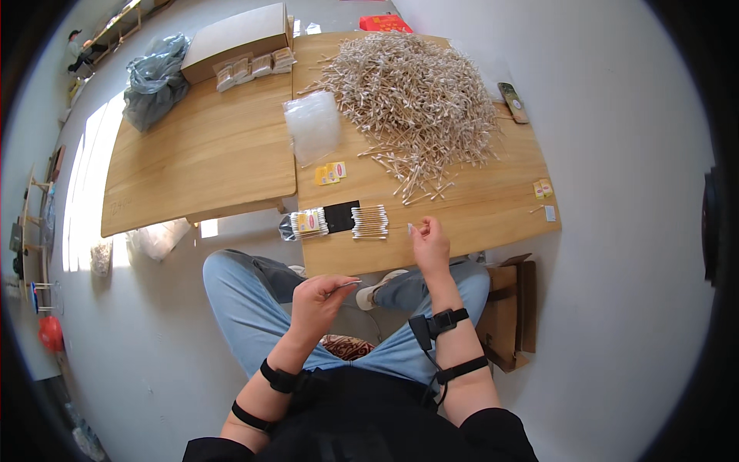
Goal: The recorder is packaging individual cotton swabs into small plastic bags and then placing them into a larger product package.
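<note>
My left hand (314, 306) is held in front of the table edge, fingers pinched on a thin, flat-looking thing (349, 284) too small to name. Over the near part of the right table, my right hand (431, 245) is closed, with a small white thing (410, 229) at its fingertips. To its left, a row of cotton swabs (370, 222) lies side by side by a black flat piece (342, 217). Left of that is a clear bag of cotton swabs (310, 223) with a yellow label. A large heap of loose cotton swabs (423, 100) covers the far part.
Clear plastic bags (312, 125) and yellow cards (330, 173) lie left of the heap. More cards (543, 189) are near the right edge. A cardboard box (239, 38), packed bundles (254, 67) and a grey bag (156, 81) stand on the left table. A brown carton (514, 312) is at my right.
</note>
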### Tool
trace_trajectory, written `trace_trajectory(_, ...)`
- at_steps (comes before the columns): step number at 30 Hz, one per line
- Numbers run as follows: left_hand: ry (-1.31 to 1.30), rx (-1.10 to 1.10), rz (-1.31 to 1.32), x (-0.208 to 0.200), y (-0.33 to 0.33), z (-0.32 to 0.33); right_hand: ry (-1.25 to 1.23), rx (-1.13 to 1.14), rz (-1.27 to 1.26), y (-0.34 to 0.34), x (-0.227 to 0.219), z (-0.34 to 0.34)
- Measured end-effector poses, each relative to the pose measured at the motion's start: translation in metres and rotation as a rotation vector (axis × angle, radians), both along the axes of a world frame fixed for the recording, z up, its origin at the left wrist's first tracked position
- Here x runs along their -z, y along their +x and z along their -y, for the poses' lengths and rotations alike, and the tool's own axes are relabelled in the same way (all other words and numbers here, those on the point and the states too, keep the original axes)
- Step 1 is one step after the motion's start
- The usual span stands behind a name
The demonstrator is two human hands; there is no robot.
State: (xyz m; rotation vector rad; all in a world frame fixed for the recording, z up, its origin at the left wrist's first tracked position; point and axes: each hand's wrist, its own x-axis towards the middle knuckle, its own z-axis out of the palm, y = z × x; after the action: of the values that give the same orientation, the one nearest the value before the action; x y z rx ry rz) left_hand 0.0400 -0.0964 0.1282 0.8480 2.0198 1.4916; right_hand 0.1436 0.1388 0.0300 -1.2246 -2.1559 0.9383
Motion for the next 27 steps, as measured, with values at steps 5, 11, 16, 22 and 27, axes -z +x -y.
trace_trajectory(5,0.055,0.009,-0.06,-0.013,-0.001,-0.004,-0.369,-0.208,-0.252,0.009,-0.056,0.046)
trace_trajectory(11,0.128,-0.004,-0.193,-0.015,0.0,-0.005,-0.217,-0.634,-0.352,0.012,-0.135,0.087)
trace_trajectory(16,0.174,0.009,-0.287,-0.021,0.0,-0.005,0.051,-0.652,-0.365,0.009,-0.139,0.092)
trace_trajectory(22,0.161,0.036,-0.262,-0.03,-0.001,-0.003,0.155,-0.68,-0.4,0.009,-0.143,0.094)
trace_trajectory(27,0.126,0.071,-0.188,-0.035,-0.003,-0.001,0.191,-0.708,-0.396,0.009,-0.146,0.092)
